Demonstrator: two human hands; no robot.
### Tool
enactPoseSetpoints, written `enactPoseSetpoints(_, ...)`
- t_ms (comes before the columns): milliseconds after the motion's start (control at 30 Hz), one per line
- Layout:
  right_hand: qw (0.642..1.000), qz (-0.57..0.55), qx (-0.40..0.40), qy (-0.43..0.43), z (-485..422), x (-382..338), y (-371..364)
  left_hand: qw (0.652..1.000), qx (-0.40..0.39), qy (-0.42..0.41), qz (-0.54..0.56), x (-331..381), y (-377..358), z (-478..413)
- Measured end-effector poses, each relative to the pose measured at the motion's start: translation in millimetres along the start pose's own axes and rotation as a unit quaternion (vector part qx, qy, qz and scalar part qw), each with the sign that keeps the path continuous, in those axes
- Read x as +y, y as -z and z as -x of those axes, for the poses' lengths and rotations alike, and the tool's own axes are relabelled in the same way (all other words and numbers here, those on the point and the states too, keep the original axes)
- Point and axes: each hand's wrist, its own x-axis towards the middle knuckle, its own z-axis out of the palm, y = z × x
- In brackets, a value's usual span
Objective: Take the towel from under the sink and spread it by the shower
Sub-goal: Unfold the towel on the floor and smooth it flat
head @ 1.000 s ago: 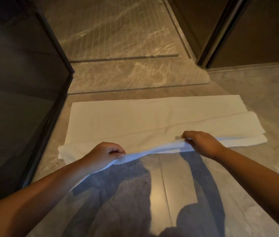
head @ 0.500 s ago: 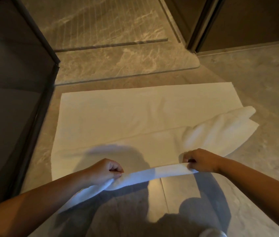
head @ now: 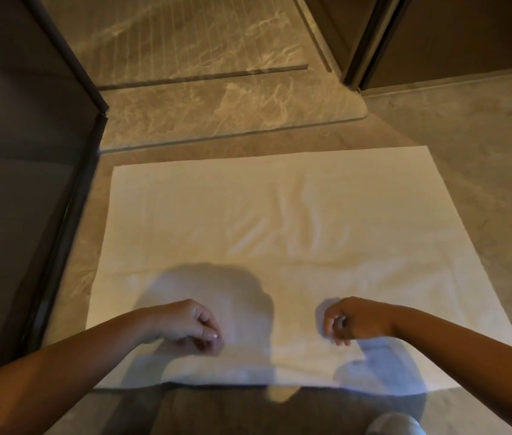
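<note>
The white towel (head: 279, 215) lies unfolded and nearly flat on the marble floor, its far edge just short of the shower's raised threshold (head: 232, 117). A few soft creases cross its middle. My left hand (head: 185, 324) hovers over the towel's near part with the fingers curled into a loose fist and nothing in it. My right hand (head: 355, 318) hangs beside it over the near right part, fingers loosely bent and apart, also holding nothing. Both hands cast shadows on the cloth.
A dark glass panel (head: 29, 183) with a black frame stands along the towel's left side. The grooved shower floor (head: 185, 42) lies beyond the threshold. A dark door frame (head: 358, 42) stands at the far right. A pale foot or slipper (head: 389, 425) shows at the bottom edge.
Both hands pulled the folded near layer of the towel toward me, opening it out flat, then let go of its edge. The view has tilted further down.
</note>
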Motion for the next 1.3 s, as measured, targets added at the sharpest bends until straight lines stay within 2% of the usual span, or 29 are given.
enactPoseSetpoints(133,0.984,0.058,0.162,0.056,-14.5,-1.8,12.0,0.983,0.153,-0.067,0.071,6.9,18.2,-12.0)
enactPoseSetpoints(233,0.962,0.103,0.24,0.078,-29.3,1.9,21.9,0.951,0.299,-0.071,-0.031,9.1,33.9,-21.9)
enactPoseSetpoints(367,0.938,0.192,0.28,0.068,-44.0,6.2,37.5,0.913,0.364,-0.071,-0.168,6.1,50.8,-30.8)
enactPoseSetpoints(567,0.922,0.237,0.303,-0.049,-60.7,15.8,53.8,0.912,0.35,-0.008,-0.211,5.6,67.1,-45.3)
enactPoseSetpoints(700,0.93,0.206,0.286,-0.106,-70.9,22.9,58.0,0.923,0.309,0.097,-0.207,5.3,70.0,-52.2)
enactPoseSetpoints(833,0.942,0.173,0.265,-0.109,-81.3,24.4,61.1,0.919,0.293,0.132,-0.226,-2.9,67.7,-58.3)
enactPoseSetpoints(1300,0.944,0.201,0.247,-0.088,-112.2,-2.9,88.1,0.912,0.316,0.18,-0.191,-33.3,92.9,-56.2)
